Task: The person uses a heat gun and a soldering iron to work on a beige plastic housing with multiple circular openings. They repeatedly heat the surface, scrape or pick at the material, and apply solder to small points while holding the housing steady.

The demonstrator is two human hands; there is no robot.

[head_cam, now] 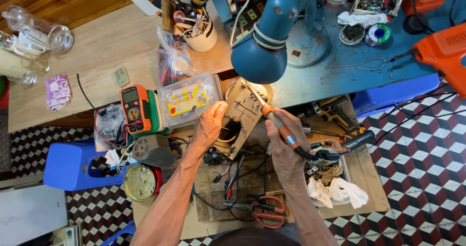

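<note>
1. Left hand grip closed on the tan circuit board, tilted under the blue lamp.
2. Right hand grip wrapped around the soldering iron, tip on board.
3. Soldering seems under way; next calls for a steady tip.

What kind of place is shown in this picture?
Probably a small electronics repair workshop. The right hand holds a soldering iron over an opened appliance part steadied by the left hand; a multimeter and solder reel lie nearby.
</note>
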